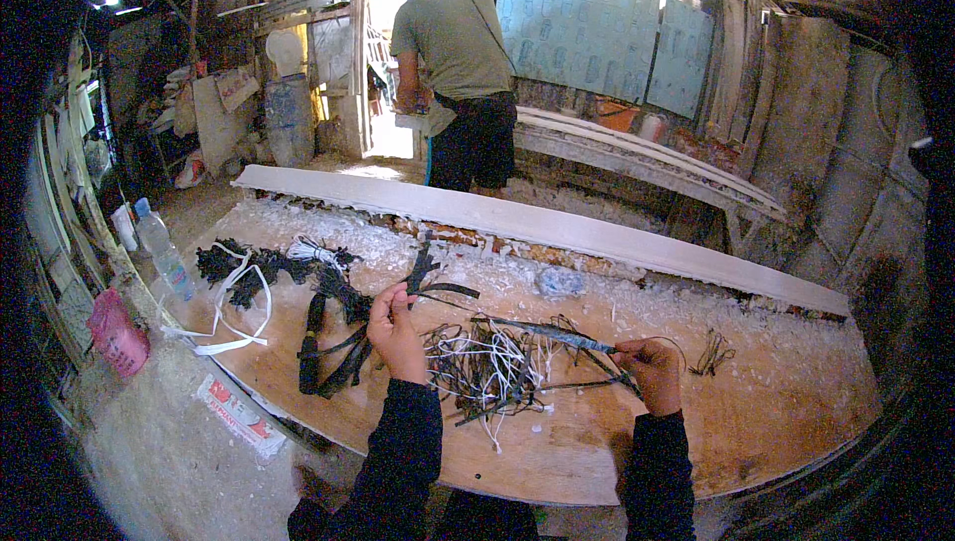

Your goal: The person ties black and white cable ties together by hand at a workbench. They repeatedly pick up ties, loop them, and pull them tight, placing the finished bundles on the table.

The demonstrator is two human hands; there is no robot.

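Note:
My left hand (396, 334) is raised over the middle of the board table (756, 422), thumb and fingertips pinched together. A thin dark cord seems to run from them toward my right hand (652, 374). That hand is closed on one end of a slim, dark, bluish-grey wrapped stick (557, 333), which points left. Below and between the hands lies a tangled heap of black and white cords (482, 367). Bundles of black strips (343, 357) rest beside my left hand, and a small loose coil of dark cord (712, 352) lies past my right.
A long white beam (537, 221) runs along the table's far side. White strap (231, 317), a clear bottle (165, 251) and a pink bag (119, 334) are at left. Another person (453, 49) stands beyond, facing away, near a long bench (657, 155).

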